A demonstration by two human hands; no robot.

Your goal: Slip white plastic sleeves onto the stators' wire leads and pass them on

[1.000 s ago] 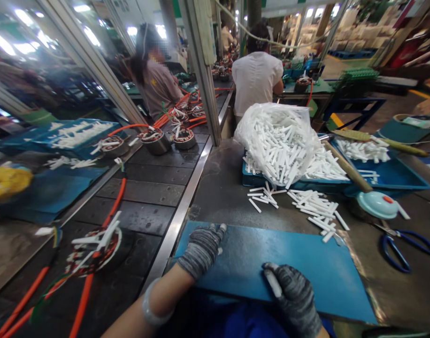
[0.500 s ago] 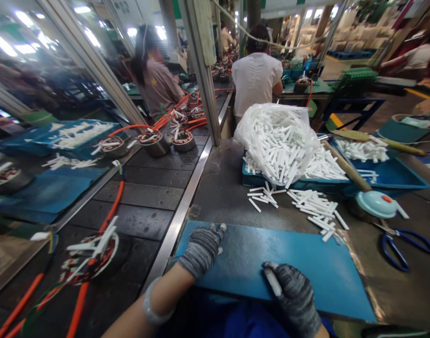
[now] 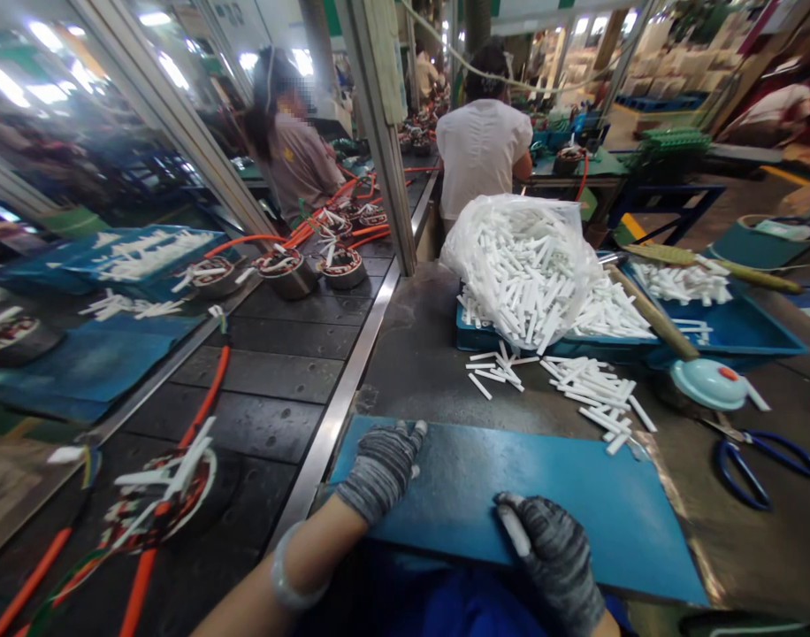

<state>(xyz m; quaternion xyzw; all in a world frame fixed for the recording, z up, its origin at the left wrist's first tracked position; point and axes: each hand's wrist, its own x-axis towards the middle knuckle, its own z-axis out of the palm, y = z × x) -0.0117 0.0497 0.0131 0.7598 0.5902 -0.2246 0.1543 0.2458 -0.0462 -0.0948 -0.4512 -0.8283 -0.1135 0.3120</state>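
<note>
My left hand (image 3: pixel 380 471), in a grey striped knit glove, rests on the left part of a blue mat (image 3: pixel 471 478). Its thumb stands apart from the fingers, and nothing shows in it. At the mat's near edge lies my right hand (image 3: pixel 552 544), gloved alike, its fingers curled in and the pale thumb along the side; I see nothing in it. Beyond the mat, loose white sticks (image 3: pixel 594 394) lie in a pile. A clear plastic bag (image 3: pixel 521 265) full of the same sticks sits on a blue tray (image 3: pixel 479 338).
To my left runs a dark slatted conveyor (image 3: pixel 272 372) with a metal edge, bearing a wound motor stator (image 3: pixel 166 500) with orange tubing (image 3: pixel 210 394). Blue-handled scissors (image 3: pixel 743 469) and a mallet-like tool with a light-blue head (image 3: pixel 706 385) lie right. A person in white (image 3: pixel 485 146) sits ahead.
The stators on the conveyor have shifted slightly toward me and to the left. Both my hands stay where they were. A distant person at far right has bent lower.
</note>
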